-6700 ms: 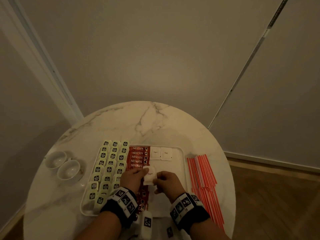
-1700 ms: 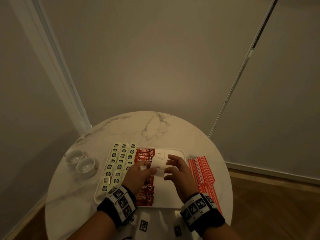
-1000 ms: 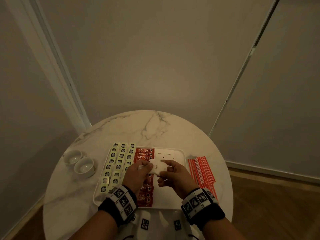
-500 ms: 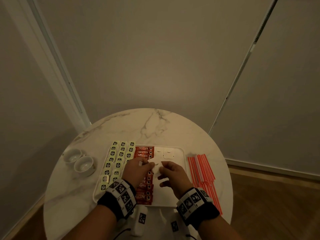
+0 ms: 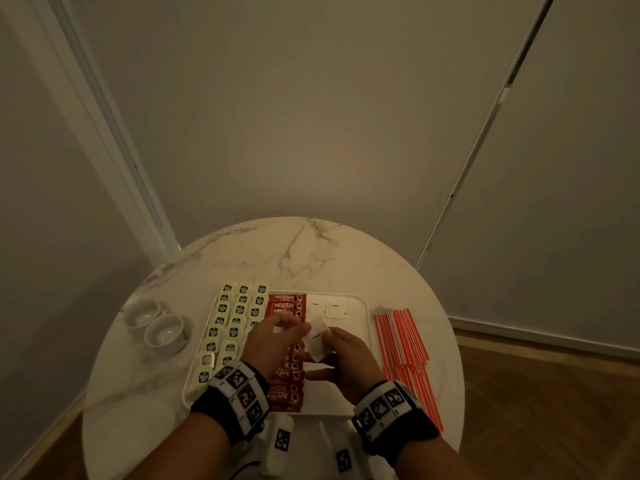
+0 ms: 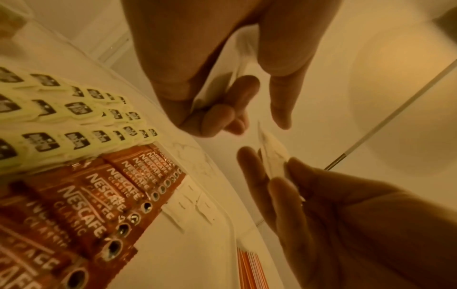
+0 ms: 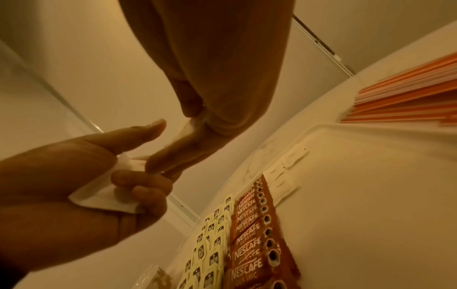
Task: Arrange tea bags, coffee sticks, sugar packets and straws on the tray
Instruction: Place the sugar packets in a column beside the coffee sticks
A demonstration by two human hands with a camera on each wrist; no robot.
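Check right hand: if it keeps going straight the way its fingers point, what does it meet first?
Likely the left hand. The right hand pinches a sugar packet and points up-left at it. Beyond lie the Nescafe sticks. Depth is unclear.

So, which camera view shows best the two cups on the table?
The head view: both white cups stand in full left of the tray. The left wrist view shows none; the right wrist view shows only a blurred rim, perhaps a cup.

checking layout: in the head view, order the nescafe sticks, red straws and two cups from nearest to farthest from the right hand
From the right hand:
1. Nescafe sticks, on the tray just to its left.
2. Red straws, on the table to its right.
3. Two cups, far left.
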